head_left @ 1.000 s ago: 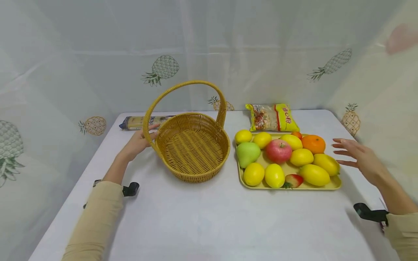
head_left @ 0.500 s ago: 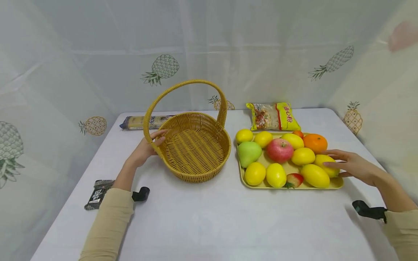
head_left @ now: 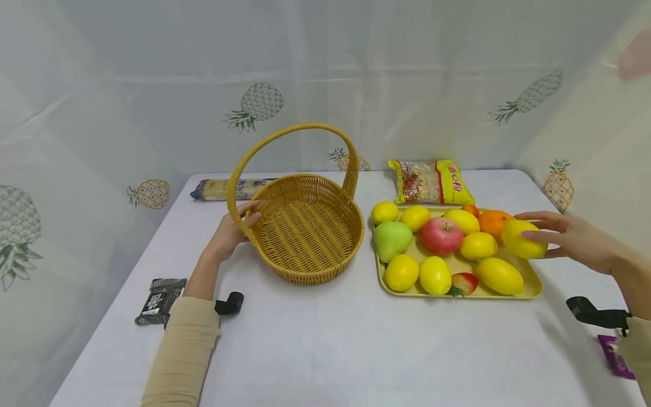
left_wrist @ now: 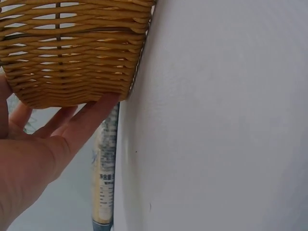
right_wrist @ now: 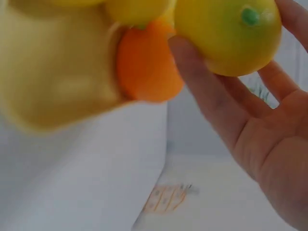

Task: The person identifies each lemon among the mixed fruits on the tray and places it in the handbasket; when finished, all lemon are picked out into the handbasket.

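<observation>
My right hand grips a yellow lemon between thumb and fingers, raised over the right end of a pale yellow tray. In the right wrist view, the lemon's green-tipped end faces the camera, and an orange lies beyond the thumb. My left hand holds the left side of a round wicker basket, thumb over the rim near the handle base. From the left wrist view, the fingers lie against the woven wall. The basket's inside is bare.
On the tray lie several lemons, a pear, an apple and a strawberry. Behind stand a yellow food packet and a long noodle pack. A black packet and a purple one lie near the sleeves.
My right hand has come left to the tray, taken hold of the lemon at its right end and lifted it. My left hand has moved slightly right onto the basket's rim.
</observation>
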Available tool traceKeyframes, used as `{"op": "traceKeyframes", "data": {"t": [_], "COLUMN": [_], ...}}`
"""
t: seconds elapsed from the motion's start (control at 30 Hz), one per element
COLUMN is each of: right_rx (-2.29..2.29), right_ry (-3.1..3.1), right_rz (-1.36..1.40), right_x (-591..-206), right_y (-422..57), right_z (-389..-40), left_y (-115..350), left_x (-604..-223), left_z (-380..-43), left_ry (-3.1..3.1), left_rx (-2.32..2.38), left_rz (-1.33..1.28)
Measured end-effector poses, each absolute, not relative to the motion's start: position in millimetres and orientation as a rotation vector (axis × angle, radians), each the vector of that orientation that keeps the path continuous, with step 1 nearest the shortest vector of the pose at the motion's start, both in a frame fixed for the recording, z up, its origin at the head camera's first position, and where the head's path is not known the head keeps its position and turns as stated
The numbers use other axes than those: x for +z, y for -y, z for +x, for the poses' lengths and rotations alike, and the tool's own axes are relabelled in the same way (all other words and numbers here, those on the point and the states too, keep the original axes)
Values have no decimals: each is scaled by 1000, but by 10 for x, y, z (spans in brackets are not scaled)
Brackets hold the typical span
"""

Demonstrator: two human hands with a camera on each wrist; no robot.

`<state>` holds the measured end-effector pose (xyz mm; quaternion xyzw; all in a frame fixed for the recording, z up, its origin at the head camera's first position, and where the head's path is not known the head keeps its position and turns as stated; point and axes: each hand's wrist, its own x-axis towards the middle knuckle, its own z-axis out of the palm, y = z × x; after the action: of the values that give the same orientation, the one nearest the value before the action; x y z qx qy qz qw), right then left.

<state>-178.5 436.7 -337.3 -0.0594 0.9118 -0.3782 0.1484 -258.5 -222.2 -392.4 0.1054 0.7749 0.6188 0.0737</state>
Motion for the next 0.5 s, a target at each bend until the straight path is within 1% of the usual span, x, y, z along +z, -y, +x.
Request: {"op": "traceKeyframes", "data": {"t": [0.17, 0.37, 0.5], "right_rx": [-1352, -1537, -1611], "right_ry": [-2569, -2411, -2243], "right_rz": [-279, -331, -388], "right_x": [-3157, -2999, -2976], "right_y": [-3948, -3131, -2572], "right_z": [-1909, -2103, -2226], "left_y": [2211, 2211, 2198], "left_x": [-3948, -3953, -3948], "left_z": [-2583, -2576, -2579], "left_ry": [-2346, -2353, -2344], "left_rx": [1873, 1878, 1892], "left_rz": [297, 258, 276]}}
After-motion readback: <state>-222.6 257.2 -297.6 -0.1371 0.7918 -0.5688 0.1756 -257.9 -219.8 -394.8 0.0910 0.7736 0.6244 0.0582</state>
